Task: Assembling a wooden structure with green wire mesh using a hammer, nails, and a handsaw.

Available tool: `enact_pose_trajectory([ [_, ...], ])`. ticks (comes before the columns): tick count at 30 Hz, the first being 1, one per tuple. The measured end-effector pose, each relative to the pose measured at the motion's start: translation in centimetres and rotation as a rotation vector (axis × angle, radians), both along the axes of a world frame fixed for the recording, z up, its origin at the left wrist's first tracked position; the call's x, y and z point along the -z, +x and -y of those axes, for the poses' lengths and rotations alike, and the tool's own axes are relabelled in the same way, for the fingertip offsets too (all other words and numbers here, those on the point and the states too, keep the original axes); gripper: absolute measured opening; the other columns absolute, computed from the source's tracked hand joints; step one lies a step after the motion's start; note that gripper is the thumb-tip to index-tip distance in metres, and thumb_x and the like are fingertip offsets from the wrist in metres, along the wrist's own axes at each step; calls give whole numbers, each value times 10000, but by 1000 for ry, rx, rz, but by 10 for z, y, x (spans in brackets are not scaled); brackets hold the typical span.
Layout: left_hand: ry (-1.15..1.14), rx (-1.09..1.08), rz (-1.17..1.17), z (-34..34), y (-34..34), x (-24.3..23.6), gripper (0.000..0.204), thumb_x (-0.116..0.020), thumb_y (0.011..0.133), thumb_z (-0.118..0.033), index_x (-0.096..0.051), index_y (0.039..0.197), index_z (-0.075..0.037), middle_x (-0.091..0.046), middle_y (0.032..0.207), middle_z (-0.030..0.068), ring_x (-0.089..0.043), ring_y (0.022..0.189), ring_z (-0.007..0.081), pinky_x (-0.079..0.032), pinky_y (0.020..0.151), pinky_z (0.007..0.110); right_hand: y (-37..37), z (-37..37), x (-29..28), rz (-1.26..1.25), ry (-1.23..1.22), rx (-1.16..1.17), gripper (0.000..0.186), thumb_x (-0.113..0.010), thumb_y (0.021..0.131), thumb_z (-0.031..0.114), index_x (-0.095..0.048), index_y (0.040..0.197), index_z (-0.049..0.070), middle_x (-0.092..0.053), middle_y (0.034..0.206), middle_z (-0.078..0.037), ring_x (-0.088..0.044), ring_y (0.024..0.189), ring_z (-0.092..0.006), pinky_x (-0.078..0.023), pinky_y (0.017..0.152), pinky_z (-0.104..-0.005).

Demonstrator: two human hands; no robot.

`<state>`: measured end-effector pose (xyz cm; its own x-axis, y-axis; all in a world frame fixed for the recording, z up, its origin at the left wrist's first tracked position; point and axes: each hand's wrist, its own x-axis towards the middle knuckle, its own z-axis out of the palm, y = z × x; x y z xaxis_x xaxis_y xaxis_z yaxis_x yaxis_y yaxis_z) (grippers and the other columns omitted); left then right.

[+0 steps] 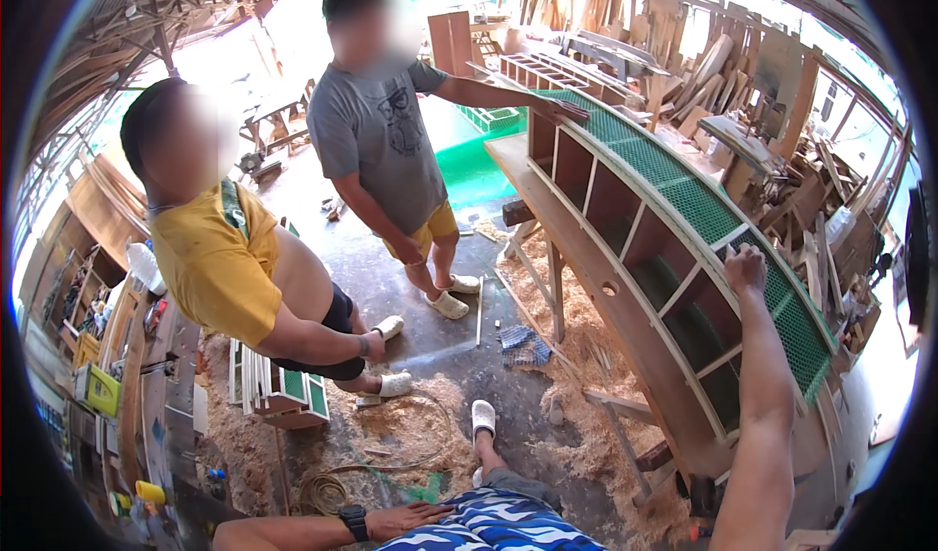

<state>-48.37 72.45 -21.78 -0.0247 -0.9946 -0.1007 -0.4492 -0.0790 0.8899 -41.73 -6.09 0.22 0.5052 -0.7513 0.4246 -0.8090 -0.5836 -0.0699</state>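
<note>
A long wooden rack [640,221] with a row of open compartments and a green mesh top [689,204] rests on a plank-topped stand at the right. My right arm reaches out over it. My right hand [746,268] is on the mesh top near a cross strip, its fingers bent down onto it. Low in the view, my left hand [405,522] lies flat with fingers stretched on my blue and white patterned shorts [489,524]. It holds nothing, and a dark watch [354,523] is on that wrist.
A person in grey [381,131] lays one hand on the rack's far end; another in yellow [220,268] stands at the left. Wood shavings [576,434], a coiled hose [327,492], a checked cloth [525,346] and a small green-lined rack [293,395] are on the floor. Scrap boards [723,72] lean behind.
</note>
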Motion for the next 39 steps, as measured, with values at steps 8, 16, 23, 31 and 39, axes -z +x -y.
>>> enact_pose_trajectory([
  [8, -45, -10, 41, 7, 6, -11, 663, -303, 1075, -430, -99, 1622, -115, -107, 1682, 194, -236, 1518, 368, -191, 1232, 515, 0, -2, -2, 5, 14, -6, 438, -536, 990, 388, -672, 1161, 7, -636, 1227, -244, -597, 1176, -401, -495, 997, -486],
  [16, 73, -7, 52, 17, 11, -33, 693, -339, 1066, -396, -95, 1615, -50, -159, 1667, 212, -263, 1508, 367, -207, 1227, 505, -3, 21, 22, 41, -109, -64, 404, -541, 991, 385, -698, 1067, 22, -676, 1130, -209, -636, 1101, -391, -513, 963, -489],
  [23, 181, -6, 64, 6, 11, -29, 735, -313, 1058, -484, -79, 1624, -78, -132, 1676, 197, -236, 1518, 371, -187, 1238, 500, 9, 50, 42, -100, -338, -219, 285, -598, 966, 282, -710, 901, 28, -678, 952, -192, -673, 927, -358, -556, 799, -473],
  [31, 130, -33, -90, 8, 12, -23, 771, -209, 1040, -602, -42, 1635, -141, -100, 1689, 156, -171, 1542, 352, -116, 1259, 526, 2, 26, 20, -41, -59, -65, 431, -514, 1005, 400, -663, 1089, 5, -650, 1171, -222, -615, 1128, -397, -515, 951, -502],
  [39, 149, -4, -11, 8, 14, -26, 721, -150, 1063, -551, -60, 1629, -113, -100, 1682, 193, -184, 1532, 388, -145, 1244, 524, 12, 45, 40, -32, -197, 9, 414, -519, 997, 387, -696, 1022, 13, -682, 1092, -215, -643, 1074, -397, -521, 931, -482],
])
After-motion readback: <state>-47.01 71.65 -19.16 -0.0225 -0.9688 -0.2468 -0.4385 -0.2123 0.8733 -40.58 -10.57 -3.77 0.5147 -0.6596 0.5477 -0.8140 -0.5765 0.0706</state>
